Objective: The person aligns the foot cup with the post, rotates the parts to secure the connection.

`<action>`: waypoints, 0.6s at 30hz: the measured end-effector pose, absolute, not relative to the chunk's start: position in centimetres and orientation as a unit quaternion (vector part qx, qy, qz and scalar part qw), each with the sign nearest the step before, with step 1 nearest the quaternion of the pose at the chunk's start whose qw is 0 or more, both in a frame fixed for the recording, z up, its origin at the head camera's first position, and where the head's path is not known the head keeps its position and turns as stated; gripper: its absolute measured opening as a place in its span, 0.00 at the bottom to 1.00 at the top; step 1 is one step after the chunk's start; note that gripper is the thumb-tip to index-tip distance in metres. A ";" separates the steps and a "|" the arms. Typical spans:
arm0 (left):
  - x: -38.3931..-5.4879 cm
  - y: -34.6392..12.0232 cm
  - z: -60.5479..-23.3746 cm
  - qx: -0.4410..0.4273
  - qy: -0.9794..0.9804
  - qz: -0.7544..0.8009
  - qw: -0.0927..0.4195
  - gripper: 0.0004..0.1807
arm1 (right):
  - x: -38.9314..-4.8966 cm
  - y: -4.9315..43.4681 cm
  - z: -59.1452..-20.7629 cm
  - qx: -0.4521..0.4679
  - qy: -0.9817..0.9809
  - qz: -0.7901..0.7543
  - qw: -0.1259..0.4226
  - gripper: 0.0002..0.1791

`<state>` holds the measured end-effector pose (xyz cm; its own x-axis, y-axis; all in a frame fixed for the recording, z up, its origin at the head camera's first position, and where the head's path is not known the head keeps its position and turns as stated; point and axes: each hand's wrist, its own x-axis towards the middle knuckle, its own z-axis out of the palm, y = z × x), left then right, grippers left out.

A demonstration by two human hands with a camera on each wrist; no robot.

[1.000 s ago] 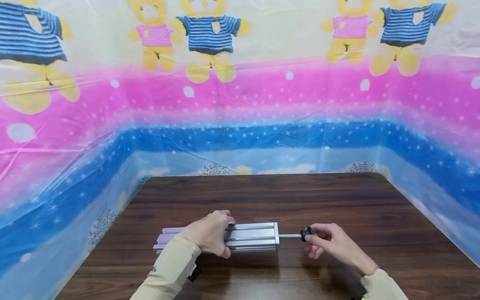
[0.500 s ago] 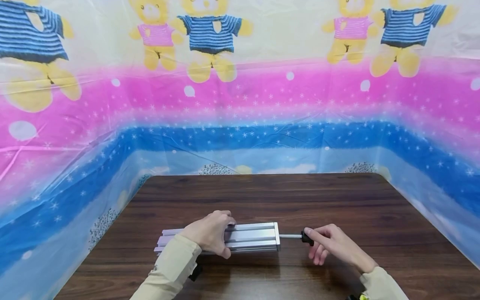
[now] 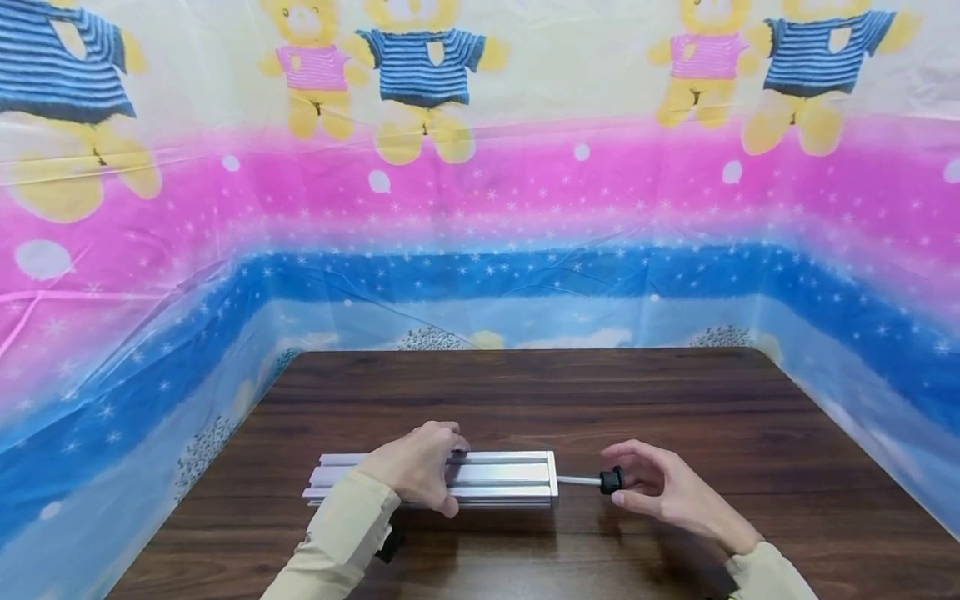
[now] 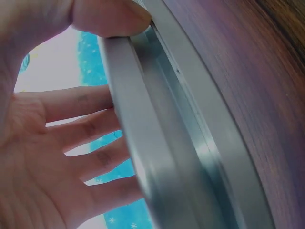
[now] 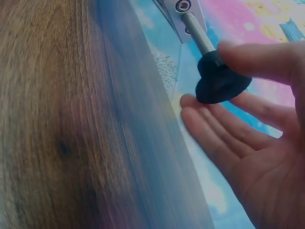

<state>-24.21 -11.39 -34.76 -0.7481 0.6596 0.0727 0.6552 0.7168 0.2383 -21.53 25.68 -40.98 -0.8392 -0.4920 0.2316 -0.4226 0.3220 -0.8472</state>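
A silver aluminium extrusion profile (image 3: pixel 502 475) with long slots lies crosswise over the dark table. My left hand (image 3: pixel 423 467) holds it from above, thumb on the near side and fingers over the far side; in the left wrist view the thumb (image 4: pixel 114 19) lies along the slotted edge. From the end plate (image 3: pixel 553 479) at its right a threaded rod (image 5: pixel 198 31) sticks out, tipped with a black levelling foot (image 3: pixel 611 480). My right hand (image 3: pixel 663 492) is spread loosely around this foot, index finger raised off it and thumb tip right at its lower edge.
The brown wood-grain table (image 3: pixel 525 392) reaches back to a printed cloth (image 3: pixel 480 275) with bears and snowflakes, which hangs around its back and sides. A small black object (image 3: pixel 390 546) shows under the left sleeve (image 3: pixel 330 533).
The right thumb went over the top of the levelling foot, then back below it, and the fingers spread apart. Rod and foot sit slightly lower; the profile has tilted and shifted slightly.
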 end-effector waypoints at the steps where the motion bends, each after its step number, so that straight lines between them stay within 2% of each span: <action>1: -24.2 -11.4 -34.8 0.356 0.926 0.126 0.009 0.29 | -21.6 25.6 -41.0 -0.283 0.812 -0.510 0.032 0.25; 10: -24.6 -11.8 -34.9 0.355 0.925 0.133 0.013 0.23 | -22.1 25.2 -40.4 -0.255 0.824 -0.504 0.025 0.20; 18: -24.9 -11.9 -35.1 0.357 0.924 0.136 0.015 0.16 | -22.5 25.0 -40.3 -0.245 0.827 -0.505 0.029 0.22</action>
